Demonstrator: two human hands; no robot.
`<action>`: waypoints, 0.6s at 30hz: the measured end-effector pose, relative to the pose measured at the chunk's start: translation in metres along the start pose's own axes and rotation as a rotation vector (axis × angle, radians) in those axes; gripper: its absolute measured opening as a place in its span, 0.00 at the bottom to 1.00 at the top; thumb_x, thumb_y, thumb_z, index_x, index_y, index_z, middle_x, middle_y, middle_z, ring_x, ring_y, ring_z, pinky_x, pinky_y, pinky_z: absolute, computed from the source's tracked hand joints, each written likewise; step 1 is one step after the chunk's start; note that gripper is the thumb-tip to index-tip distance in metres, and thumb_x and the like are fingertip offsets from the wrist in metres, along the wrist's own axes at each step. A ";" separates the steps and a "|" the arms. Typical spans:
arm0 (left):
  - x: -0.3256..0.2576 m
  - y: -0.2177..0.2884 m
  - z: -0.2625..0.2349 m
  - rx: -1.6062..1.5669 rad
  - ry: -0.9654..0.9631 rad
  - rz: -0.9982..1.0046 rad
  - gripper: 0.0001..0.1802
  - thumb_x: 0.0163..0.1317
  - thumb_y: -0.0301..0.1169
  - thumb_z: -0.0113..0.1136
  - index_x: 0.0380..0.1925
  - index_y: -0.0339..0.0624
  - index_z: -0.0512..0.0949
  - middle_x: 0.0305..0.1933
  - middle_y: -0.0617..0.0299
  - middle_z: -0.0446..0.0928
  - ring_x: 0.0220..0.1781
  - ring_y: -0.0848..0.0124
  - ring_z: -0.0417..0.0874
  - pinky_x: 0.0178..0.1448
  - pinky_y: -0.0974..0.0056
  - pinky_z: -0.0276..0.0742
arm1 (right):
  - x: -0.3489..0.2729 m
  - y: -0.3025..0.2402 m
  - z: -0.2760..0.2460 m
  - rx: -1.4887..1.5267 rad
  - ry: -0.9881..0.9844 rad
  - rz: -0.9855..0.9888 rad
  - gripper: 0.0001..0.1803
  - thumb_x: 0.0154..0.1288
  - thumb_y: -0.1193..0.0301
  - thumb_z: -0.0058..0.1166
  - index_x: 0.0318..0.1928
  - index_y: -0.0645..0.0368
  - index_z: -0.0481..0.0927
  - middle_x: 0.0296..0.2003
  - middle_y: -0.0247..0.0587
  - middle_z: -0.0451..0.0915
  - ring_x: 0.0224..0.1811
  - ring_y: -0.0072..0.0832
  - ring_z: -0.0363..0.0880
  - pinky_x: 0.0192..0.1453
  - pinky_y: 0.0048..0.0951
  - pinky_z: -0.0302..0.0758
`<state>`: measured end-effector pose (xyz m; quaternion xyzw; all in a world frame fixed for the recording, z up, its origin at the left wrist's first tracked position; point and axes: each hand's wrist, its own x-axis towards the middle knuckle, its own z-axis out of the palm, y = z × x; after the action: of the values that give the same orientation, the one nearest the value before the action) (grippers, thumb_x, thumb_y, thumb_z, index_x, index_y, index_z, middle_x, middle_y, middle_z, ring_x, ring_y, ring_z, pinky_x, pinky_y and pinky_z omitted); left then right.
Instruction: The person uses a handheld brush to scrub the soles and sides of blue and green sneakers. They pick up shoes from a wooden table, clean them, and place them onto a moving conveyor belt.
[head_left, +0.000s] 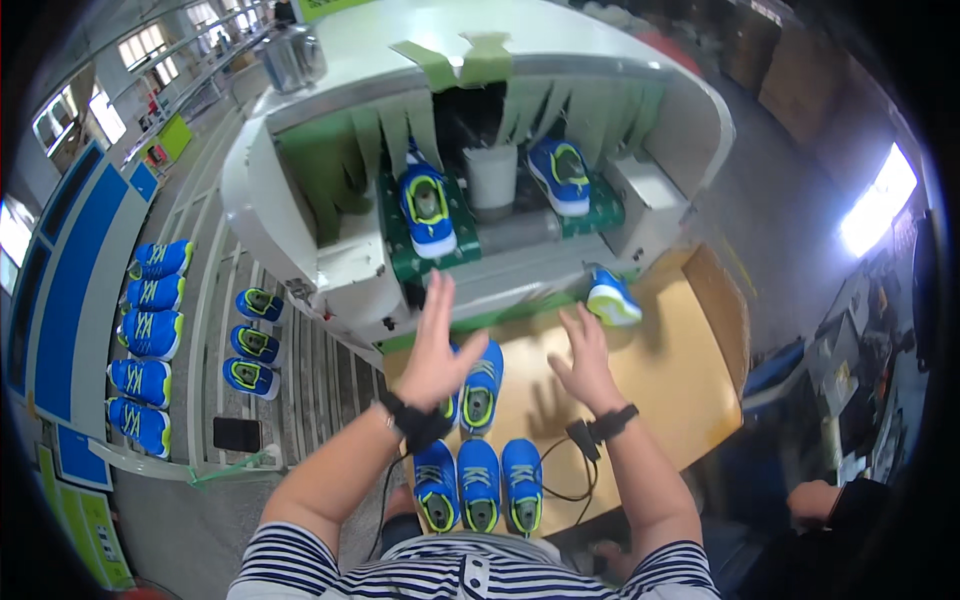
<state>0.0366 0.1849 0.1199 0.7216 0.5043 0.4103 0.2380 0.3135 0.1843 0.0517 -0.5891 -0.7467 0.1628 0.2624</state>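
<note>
Head view looks down on both hands raised, fingers spread and holding nothing. Left hand [435, 345] hovers above a blue shoe [481, 385] lying on the brown table [680, 390]; right hand [585, 355] hangs just beside another shoe [612, 297] at the machine's [300, 200] mouth. Three more shoes [479, 485] stand in a row near the striped shirt [460, 570]. Two shoes [428, 208] ride the green belt [410, 262] inside.

We see a bright, evenly lit scene with a dark fisheye rim bending straight edges. A ceiling light [878, 200] glares white at right (windows [100, 110] blow out too). Hand shadows fall soft on the tan table [680, 370].
</note>
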 end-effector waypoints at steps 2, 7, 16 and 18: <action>-0.065 -0.002 0.009 0.316 -0.349 -0.128 0.49 0.64 0.48 0.65 0.79 0.46 0.53 0.84 0.37 0.38 0.84 0.35 0.41 0.82 0.40 0.45 | -0.067 0.028 0.017 -0.117 -0.212 0.199 0.44 0.59 0.62 0.66 0.75 0.52 0.63 0.76 0.59 0.55 0.79 0.61 0.51 0.80 0.55 0.52; -0.173 -0.025 0.027 0.588 -0.706 -0.328 0.51 0.64 0.60 0.61 0.81 0.55 0.51 0.85 0.46 0.38 0.83 0.30 0.37 0.74 0.21 0.44 | -0.122 0.117 0.011 -0.083 -0.063 0.405 0.39 0.63 0.62 0.66 0.70 0.64 0.66 0.70 0.62 0.65 0.74 0.60 0.59 0.76 0.50 0.61; -0.190 -0.042 0.030 0.499 -0.692 -0.342 0.52 0.63 0.59 0.62 0.81 0.56 0.49 0.86 0.49 0.33 0.82 0.27 0.35 0.74 0.20 0.42 | -0.005 0.070 0.033 -0.169 0.158 0.040 0.48 0.60 0.61 0.70 0.74 0.67 0.59 0.75 0.65 0.58 0.79 0.58 0.53 0.81 0.46 0.54; -0.177 -0.025 0.016 0.515 -0.766 -0.359 0.52 0.63 0.56 0.64 0.81 0.52 0.50 0.85 0.46 0.39 0.83 0.31 0.39 0.78 0.27 0.44 | -0.010 0.073 0.059 -0.251 0.088 0.188 0.57 0.56 0.58 0.74 0.77 0.67 0.53 0.76 0.66 0.54 0.81 0.57 0.50 0.83 0.45 0.50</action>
<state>0.0094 0.0326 0.0294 0.7578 0.5818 -0.0696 0.2871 0.3385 0.1973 -0.0387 -0.6911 -0.6905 0.0662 0.2030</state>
